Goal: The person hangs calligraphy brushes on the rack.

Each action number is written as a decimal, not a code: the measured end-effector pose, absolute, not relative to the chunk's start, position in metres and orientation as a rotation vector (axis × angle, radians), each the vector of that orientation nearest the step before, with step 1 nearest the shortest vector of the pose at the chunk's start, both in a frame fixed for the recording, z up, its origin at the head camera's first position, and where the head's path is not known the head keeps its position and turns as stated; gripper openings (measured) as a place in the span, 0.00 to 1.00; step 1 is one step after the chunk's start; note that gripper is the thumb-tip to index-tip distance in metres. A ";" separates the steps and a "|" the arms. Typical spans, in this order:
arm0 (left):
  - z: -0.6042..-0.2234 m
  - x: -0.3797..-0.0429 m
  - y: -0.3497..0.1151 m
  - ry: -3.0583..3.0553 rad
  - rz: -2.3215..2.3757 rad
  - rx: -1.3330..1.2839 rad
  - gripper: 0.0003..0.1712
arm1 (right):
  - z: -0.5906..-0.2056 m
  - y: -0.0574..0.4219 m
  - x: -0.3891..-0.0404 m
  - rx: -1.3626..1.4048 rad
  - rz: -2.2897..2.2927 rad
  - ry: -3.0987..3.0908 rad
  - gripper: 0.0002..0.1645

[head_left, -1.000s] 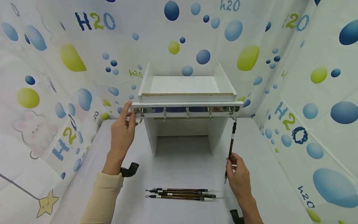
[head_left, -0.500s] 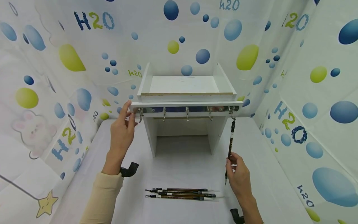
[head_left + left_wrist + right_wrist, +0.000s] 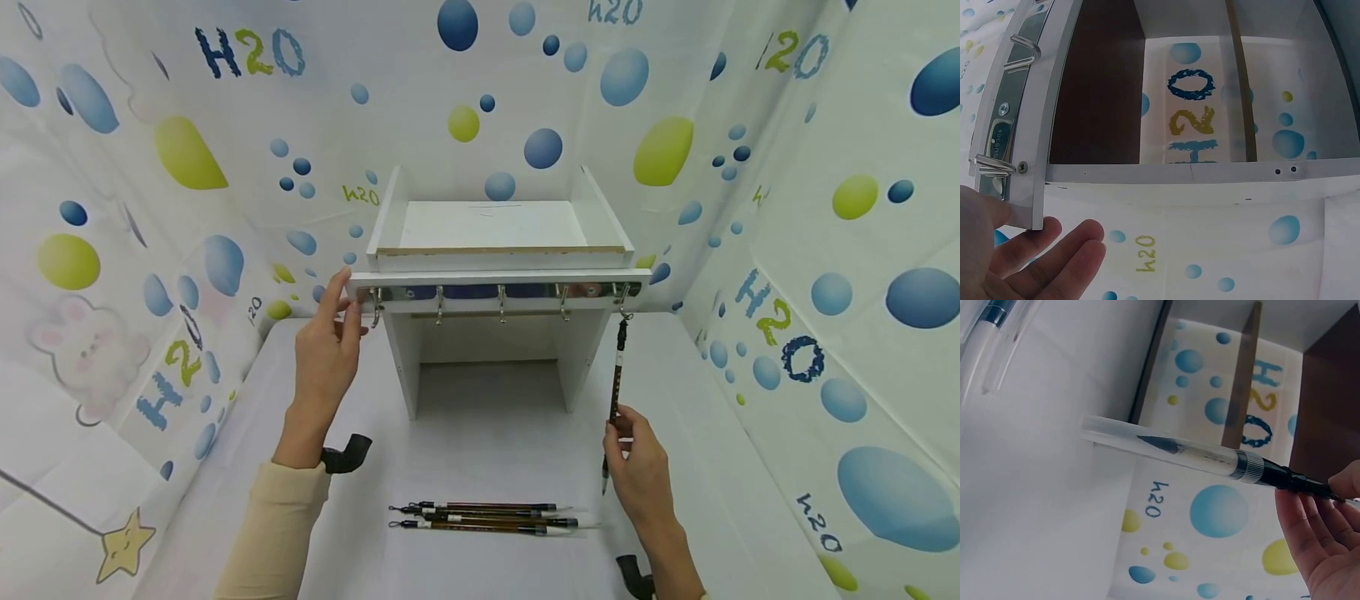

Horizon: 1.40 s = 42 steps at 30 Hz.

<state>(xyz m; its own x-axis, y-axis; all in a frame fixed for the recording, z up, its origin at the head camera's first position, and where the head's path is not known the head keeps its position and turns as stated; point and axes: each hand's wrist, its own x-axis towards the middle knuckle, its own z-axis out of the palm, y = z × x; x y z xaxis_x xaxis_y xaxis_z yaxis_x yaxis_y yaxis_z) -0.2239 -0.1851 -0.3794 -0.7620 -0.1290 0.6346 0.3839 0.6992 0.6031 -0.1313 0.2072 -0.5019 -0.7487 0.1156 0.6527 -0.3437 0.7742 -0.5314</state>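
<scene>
In the head view my left hand [image 3: 327, 367] holds the left end of a white board [image 3: 487, 277] that carries a metal hook rail [image 3: 471, 292]. The left wrist view shows the thumb on the board's front and a finger at its end edge. My right hand [image 3: 641, 467] pinches a dark calligraphy brush [image 3: 617, 375] between thumb and fingers, bristles down. The brush's top loop meets the rightmost hook [image 3: 622, 300]; whether it hangs fully over it I cannot tell. A clear cap [image 3: 1122, 437] covers its dark tip in the right wrist view.
Several capped brushes [image 3: 487, 521] lie side by side on the white table [image 3: 480, 575] in front. Behind the rail stands a white shelf unit [image 3: 585, 358] with an open-topped tray [image 3: 495, 227]. Patterned sheets [image 3: 420, 83] enclose the back and sides.
Both hands keep their places. The brush has swung slightly to a more upright angle under the right hook, and the view has shifted a little.
</scene>
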 end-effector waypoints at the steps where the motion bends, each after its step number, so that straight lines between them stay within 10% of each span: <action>1: -0.379 -0.224 -0.185 -2.236 -0.994 -0.193 0.28 | -0.502 0.207 -0.131 0.168 0.855 -2.270 0.22; 42: -0.381 -0.226 -0.185 -2.227 -0.991 -0.198 0.28 | -0.522 0.204 -0.171 0.169 0.912 -2.314 0.17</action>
